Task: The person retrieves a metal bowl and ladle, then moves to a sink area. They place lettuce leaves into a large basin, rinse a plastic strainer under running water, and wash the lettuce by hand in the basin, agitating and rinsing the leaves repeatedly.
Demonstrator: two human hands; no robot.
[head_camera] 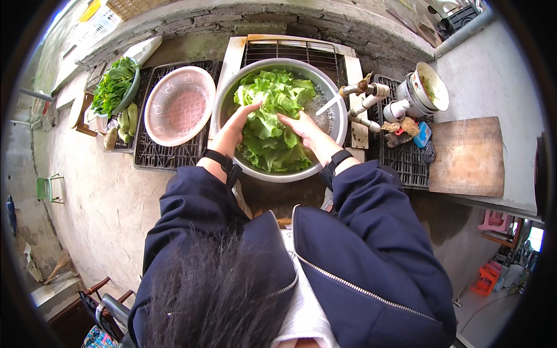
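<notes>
Leafy green lettuce (276, 148) fills much of a large metal basin (278, 176) in front of me. My left hand (237, 124) presses in on the leaves from the left, some of its fingers hidden. From the right, my right hand (307, 130) rests against the same bunch, thumb and fingers on the leaves. Together the hands cup the lettuce between them. Water in the basin's right side is bubbling beneath a white stream (329, 104) from the tap (359, 88).
A pink plastic basket (187, 106) sits on a black crate (169, 158) at left. Beyond it are a bowl of leafy greens (115, 85) and green squashes (127, 122). Stacked bowls (428, 89) and a wooden board (468, 156) are on the right. A brick wall (209, 21) runs behind.
</notes>
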